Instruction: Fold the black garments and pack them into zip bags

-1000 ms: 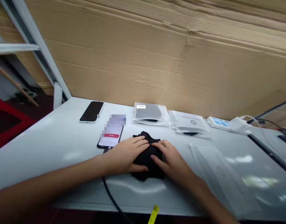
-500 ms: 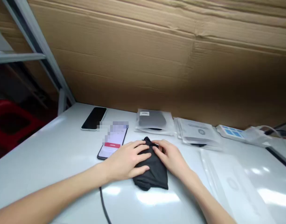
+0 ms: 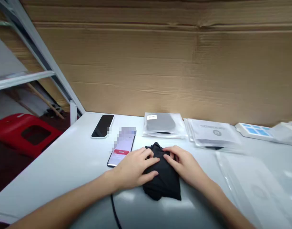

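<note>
A piece of folded black fabric lies flat on the white table in front of me. My left hand rests over its left side, fingers apart, with the index finger bent near the upper left edge. At the upper right edge, my right hand has its thumb and index finger closed on a bit of the fabric; its other fingers are curled underneath and partly hidden. Just beyond my left hand lies a phone with a lit screen, partly blurred out.
A dark-screened phone lies at the back left. Clear sleeves holding a dark flat item and stacked printed plastic bags line the cardboard wall. A large clear bag, a white-and-blue box and a black cable are also there.
The view has shifted, so things sit lower and further right. My left index finger has bent more on the fabric. My right hand keeps its place at the upper right edge.
</note>
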Available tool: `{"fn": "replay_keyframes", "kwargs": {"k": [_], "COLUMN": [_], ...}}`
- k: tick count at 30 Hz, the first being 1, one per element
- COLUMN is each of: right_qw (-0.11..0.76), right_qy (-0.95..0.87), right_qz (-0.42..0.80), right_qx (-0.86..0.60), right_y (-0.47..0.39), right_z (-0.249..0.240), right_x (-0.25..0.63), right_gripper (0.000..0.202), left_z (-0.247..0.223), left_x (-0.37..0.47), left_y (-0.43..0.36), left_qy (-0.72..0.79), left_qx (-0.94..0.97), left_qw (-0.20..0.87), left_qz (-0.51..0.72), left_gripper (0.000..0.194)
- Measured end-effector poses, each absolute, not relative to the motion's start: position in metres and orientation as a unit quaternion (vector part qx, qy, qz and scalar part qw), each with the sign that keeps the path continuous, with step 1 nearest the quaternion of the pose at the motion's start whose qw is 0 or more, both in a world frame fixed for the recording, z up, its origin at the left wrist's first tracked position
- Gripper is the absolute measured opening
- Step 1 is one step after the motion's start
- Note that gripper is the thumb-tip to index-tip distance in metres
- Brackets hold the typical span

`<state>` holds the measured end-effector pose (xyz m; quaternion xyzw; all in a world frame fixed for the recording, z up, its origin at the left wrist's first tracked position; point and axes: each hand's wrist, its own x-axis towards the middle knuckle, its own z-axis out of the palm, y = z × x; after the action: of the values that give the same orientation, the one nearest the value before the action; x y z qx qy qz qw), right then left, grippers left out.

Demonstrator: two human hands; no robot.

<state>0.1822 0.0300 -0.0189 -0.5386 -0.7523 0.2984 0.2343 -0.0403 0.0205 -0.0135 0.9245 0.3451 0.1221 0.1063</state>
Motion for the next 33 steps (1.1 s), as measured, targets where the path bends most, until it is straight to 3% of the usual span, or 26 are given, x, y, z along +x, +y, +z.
{"fn": "replay_keyframes", "kwargs": {"k": [33], "right_qw": [0.238], "right_qy": [-0.750], "right_qz": [0.297], "right_qx": [-0.541], "right_y": [0.0274], "right_z": [-0.0167], "right_x": [0.1821], "right_gripper": [0.026], "left_z": [-0.0131], "left_x": [-0.0420], "left_y": [0.0164], "left_qy": [0.357], "left_qx": [0.912], "left_qw": [0.124], "left_qz": [0.157], "left_gripper": [0.031]}}
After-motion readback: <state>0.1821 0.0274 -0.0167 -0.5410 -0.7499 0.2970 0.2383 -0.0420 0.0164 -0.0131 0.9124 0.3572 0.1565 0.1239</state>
